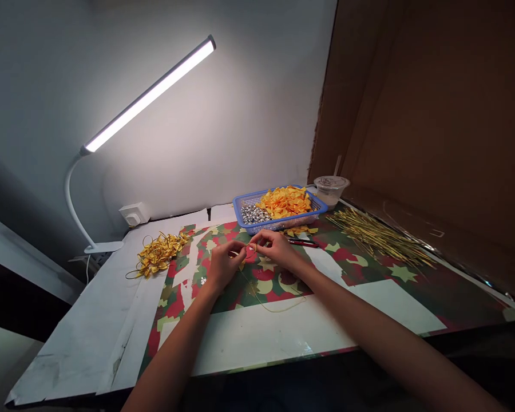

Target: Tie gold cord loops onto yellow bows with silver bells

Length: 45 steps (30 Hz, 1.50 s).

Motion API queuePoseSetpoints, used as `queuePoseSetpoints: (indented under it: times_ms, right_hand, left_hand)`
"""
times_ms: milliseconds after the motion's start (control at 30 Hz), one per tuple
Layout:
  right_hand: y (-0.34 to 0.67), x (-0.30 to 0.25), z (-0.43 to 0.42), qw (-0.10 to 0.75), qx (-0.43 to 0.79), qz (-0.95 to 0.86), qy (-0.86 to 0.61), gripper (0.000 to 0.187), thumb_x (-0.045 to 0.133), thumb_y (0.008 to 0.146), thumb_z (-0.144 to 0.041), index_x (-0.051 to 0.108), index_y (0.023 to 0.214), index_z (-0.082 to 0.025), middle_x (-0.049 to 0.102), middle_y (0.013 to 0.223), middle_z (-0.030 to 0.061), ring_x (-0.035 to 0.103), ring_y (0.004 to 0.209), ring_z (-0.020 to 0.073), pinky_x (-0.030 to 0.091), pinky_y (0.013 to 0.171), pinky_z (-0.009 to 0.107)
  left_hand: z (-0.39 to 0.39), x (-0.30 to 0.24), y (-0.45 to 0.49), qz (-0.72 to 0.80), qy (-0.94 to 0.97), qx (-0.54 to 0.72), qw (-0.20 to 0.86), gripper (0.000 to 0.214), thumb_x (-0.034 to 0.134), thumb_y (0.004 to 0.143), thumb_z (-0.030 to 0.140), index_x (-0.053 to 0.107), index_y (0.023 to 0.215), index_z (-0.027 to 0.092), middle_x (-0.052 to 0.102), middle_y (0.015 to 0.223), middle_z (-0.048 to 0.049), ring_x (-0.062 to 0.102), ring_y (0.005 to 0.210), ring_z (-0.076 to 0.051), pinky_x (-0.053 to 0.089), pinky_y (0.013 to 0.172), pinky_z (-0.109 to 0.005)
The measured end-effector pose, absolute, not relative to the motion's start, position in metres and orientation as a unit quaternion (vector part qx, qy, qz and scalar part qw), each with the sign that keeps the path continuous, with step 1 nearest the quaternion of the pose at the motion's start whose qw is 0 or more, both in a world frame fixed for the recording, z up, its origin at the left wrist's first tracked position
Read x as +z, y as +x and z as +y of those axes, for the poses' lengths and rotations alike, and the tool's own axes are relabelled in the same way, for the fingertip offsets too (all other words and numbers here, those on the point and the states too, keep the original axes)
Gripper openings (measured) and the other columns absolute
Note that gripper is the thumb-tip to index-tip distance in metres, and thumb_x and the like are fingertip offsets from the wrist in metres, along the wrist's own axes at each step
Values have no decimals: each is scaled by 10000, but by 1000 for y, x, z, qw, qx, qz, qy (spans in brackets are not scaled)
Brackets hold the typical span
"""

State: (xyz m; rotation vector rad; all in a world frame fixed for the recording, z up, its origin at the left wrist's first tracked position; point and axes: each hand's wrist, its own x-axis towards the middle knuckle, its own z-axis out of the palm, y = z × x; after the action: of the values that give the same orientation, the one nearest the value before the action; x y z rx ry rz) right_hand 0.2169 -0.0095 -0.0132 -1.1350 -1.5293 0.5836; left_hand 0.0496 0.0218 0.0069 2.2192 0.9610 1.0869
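My left hand (224, 264) and my right hand (274, 246) meet over the middle of the patterned table cover (369, 274), fingers pinched together on a thin gold cord (269, 303). The cord trails toward me in a loop across the cover. What sits between the fingertips is too small to make out. A blue basket (245, 200) just beyond my hands holds orange-yellow paper pieces (285, 201) and small silver beads (253, 214).
A pile of finished gold pieces (158, 253) lies at the left. Gold cords in a bundle (377, 234) lie at the right, a lidded plastic cup (331, 187) behind them. A red pen (302, 242) lies by the basket. A desk lamp (150, 94) and cardboard wall (433, 114) stand around.
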Motion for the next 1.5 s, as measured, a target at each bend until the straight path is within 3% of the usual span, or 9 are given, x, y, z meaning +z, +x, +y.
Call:
queuePoseSetpoints:
  times_ms: [733,1000,1500]
  right_hand:
    - [220,-13,-10,520,261,-654,-484,148,620,749,-312,671,731,-175,664,717,25,557,600,144,418,543,257]
    - [220,-12,-11,537,265,-639,-483,241,609,766,-402,660,724,-170,606,641,7,522,589,140,383,511,249]
    - [219,-16,-10,548,270,-629,-482,257,610,772,-422,643,727,-170,573,591,-11,490,539,125,363,475,239]
  left_hand:
    - [22,9,48,361,814,371,265,123,587,721,207,703,694,177,695,601,-8,608,536,-136,474,518,-219]
    - [21,7,48,373,794,375,300,196,608,775,328,717,758,166,738,678,-42,663,590,-169,491,512,-227]
    - [21,7,49,358,782,385,335,159,606,791,314,689,768,180,754,717,-48,715,670,-201,555,579,-266]
